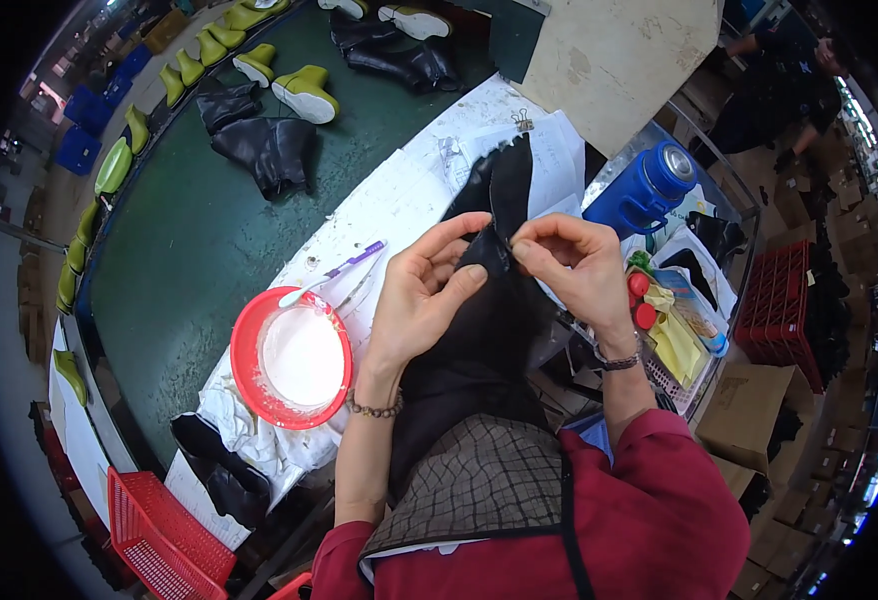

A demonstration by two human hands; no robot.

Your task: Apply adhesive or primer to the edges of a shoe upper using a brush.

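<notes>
A black leather piece, which looks like a boot upper [512,185], is held up between my two hands over the front edge of the work table. My left hand [424,290] has its thumb and forefinger closed on the leather's left side. Opposite it, the fingertips of my right hand [579,270] pinch the edge near a seam. Whether a small thing sits in the right fingertips cannot be made out. To the left stands a red bowl [242,345] of white paste [304,358]. A purple-and-white toothbrush [344,266] lies against its rim.
A green conveyor belt [174,290] carries yellow-green boot lasts [306,92] and black boot uppers [269,155]. Right of my hands are a blue flask [639,188] and a basket with a yellow packet [677,345]. A red crate [164,540] stands low left. Another person [774,90] is far right.
</notes>
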